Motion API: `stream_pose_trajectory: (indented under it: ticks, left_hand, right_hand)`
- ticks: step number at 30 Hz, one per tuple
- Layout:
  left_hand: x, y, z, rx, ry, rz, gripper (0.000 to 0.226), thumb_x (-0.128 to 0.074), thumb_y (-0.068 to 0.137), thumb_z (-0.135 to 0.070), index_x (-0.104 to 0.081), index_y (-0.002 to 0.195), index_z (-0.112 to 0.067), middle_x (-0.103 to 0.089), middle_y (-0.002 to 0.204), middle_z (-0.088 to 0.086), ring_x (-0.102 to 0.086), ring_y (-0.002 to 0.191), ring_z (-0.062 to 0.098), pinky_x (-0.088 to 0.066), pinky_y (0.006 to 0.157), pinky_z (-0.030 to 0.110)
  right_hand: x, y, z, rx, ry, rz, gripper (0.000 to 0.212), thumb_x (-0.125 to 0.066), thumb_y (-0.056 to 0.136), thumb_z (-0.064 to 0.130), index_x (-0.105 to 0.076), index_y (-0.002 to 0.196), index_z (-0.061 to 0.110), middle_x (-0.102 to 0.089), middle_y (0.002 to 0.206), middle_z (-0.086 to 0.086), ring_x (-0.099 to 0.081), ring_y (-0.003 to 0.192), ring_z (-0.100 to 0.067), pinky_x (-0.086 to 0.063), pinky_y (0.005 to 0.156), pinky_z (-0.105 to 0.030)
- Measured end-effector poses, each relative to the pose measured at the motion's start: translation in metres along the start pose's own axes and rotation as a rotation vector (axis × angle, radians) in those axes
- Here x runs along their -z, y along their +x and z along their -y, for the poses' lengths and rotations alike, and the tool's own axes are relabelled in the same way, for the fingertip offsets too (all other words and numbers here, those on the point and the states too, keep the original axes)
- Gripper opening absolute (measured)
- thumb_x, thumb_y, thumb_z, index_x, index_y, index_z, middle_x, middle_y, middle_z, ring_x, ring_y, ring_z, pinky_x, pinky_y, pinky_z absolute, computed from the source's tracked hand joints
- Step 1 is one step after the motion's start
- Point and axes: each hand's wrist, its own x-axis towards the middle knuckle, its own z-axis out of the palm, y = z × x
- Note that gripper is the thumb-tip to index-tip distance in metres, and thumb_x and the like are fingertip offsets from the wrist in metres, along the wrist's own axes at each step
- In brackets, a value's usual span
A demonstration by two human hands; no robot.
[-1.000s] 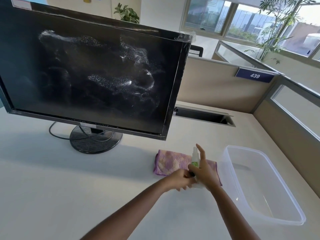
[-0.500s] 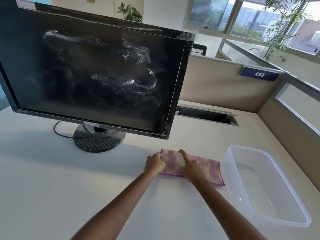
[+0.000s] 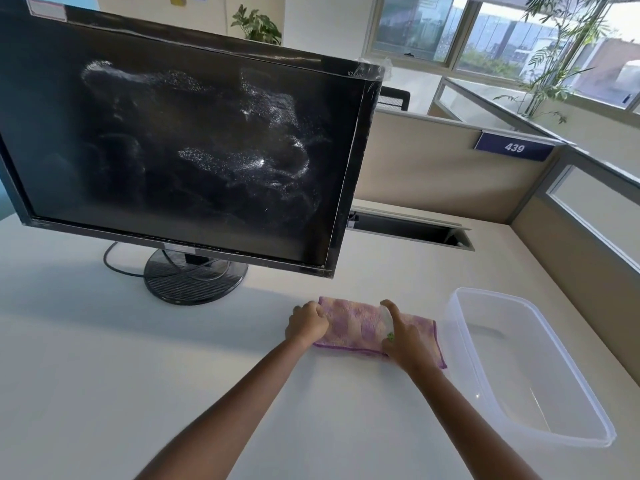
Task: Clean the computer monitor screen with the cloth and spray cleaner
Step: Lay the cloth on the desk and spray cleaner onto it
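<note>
Both forearms are bare to the frame's lower edge, with no sleeve, watch or ring showing on the left hand (image 3: 306,322) or right hand (image 3: 403,336).

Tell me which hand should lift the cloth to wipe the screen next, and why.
The left hand. It already grips the left edge of the cloth and sits nearer the monitor. The right hand is occupied, closed around the small spray bottle and resting on the cloth.
</note>
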Motion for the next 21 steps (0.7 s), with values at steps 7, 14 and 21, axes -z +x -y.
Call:
stream_pose_trajectory:
  ticks: [7, 14, 21]
  left_hand:
    - [-0.01, -0.005, -0.006, -0.003, 0.094, -0.02, 0.031, -0.041, 0.091, -0.014, -0.052, 0.12, -0.009, -0.046, 0.129, 0.017, -0.049, 0.117, 0.032, -0.044, 0.099, 0.041]
    - [-0.017, -0.008, -0.004, 0.021, 0.155, -0.02, 0.035, -0.042, 0.092, -0.014, -0.048, 0.126, -0.01, -0.042, 0.132, 0.018, -0.045, 0.121, 0.034, -0.04, 0.101, 0.041]
    - [-0.016, -0.012, -0.003, 0.028, 0.153, -0.034, 0.035, -0.043, 0.092, -0.014, -0.049, 0.127, -0.009, -0.042, 0.132, 0.019, -0.045, 0.121, 0.036, -0.041, 0.102, 0.042]
  right_hand:
    - [0.009, -0.018, -0.024, -0.131, 0.051, -0.108, 0.066, -0.046, 0.075, -0.001, -0.031, 0.132, 0.029, -0.051, 0.075, -0.009, -0.047, 0.055, -0.026, -0.039, 0.053, -0.029]
    - [-0.002, -0.028, -0.005, 0.001, 0.037, -0.144, 0.059, -0.05, 0.08, 0.003, -0.035, 0.133, 0.026, -0.051, 0.067, -0.007, -0.043, 0.049, -0.018, -0.032, 0.044, -0.026]
    - [-0.009, -0.027, 0.014, 0.001, 0.054, -0.111, 0.064, -0.044, 0.077, -0.004, -0.033, 0.134, 0.021, -0.05, 0.06, -0.009, -0.052, 0.065, -0.029, -0.038, 0.051, -0.032]
